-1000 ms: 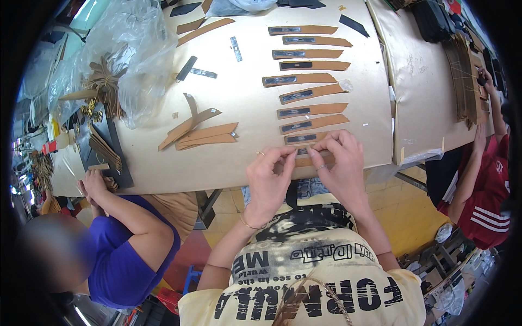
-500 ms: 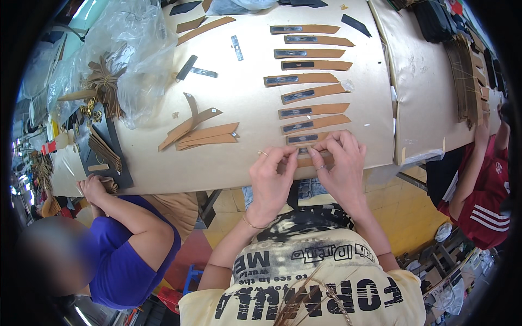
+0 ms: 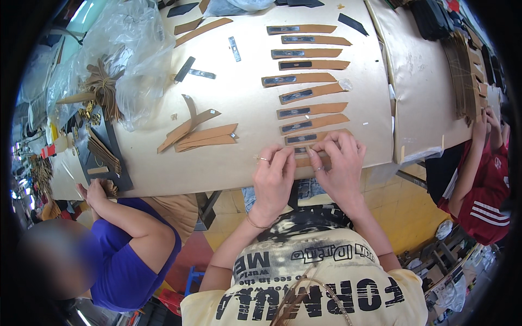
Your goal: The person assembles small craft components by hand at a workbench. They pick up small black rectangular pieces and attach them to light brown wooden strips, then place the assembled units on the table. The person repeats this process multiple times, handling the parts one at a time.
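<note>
At the table's near edge lies a tan, leather-like strip (image 3: pixel 322 162) with a small dark patch (image 3: pixel 300 150) on its left part. My left hand (image 3: pixel 272 176) is closed at the patch's left end, fingertips bent down against the strip. From the other side my right hand (image 3: pixel 341 160) pinches by the patch's right end, covering much of the strip. What exactly lies between the fingertips is too small to make out. Beyond my hands a column of similar tan strips (image 3: pixel 323 80) runs away from me, each with a dark patch on its left end.
Loose tan strips (image 3: pixel 209 136) lie left of centre, with small dark pieces (image 3: pixel 185 69) beyond them. Clear plastic bags (image 3: pixel 144 70) cover the far left. A person in blue (image 3: pixel 130 239) works at left, another in red (image 3: pixel 484 190) at right beside stacked brown strips (image 3: pixel 459 81).
My left fingers have curled more and pulled slightly left of the patch. My right hand stays nearly in place. The person in red has raised their hands.
</note>
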`<state>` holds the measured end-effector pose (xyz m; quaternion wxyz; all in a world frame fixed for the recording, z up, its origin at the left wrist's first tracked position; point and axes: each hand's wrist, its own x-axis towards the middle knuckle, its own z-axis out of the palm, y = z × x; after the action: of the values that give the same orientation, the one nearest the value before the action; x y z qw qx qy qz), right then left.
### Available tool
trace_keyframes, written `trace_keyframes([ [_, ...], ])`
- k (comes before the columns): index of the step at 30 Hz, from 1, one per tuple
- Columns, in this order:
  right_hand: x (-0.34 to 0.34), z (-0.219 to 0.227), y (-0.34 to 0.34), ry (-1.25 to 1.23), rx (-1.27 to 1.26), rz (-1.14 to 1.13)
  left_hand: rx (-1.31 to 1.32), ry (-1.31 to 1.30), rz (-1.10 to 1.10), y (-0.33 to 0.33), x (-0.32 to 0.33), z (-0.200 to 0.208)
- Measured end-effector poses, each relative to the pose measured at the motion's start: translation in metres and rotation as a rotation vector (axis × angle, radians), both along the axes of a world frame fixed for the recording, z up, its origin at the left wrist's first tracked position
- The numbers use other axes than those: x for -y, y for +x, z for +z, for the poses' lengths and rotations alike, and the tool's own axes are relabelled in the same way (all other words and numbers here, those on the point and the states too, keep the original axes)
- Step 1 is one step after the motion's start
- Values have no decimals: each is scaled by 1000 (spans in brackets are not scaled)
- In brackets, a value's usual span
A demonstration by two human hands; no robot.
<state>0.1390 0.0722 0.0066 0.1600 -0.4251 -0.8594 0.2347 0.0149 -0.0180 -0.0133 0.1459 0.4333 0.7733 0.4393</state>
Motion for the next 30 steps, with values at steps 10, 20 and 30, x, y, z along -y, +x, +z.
trace_keyframes([
  [10,3,-5,2,61,-27,-24,-408,-102,-223,-11,23,-7],
  [20,30,-16,28,344,300,54,-409,-178,-229,-8,21,1],
  [30,0,8,40,398,52,-23,29,3,-211,-65,-7,31],
])
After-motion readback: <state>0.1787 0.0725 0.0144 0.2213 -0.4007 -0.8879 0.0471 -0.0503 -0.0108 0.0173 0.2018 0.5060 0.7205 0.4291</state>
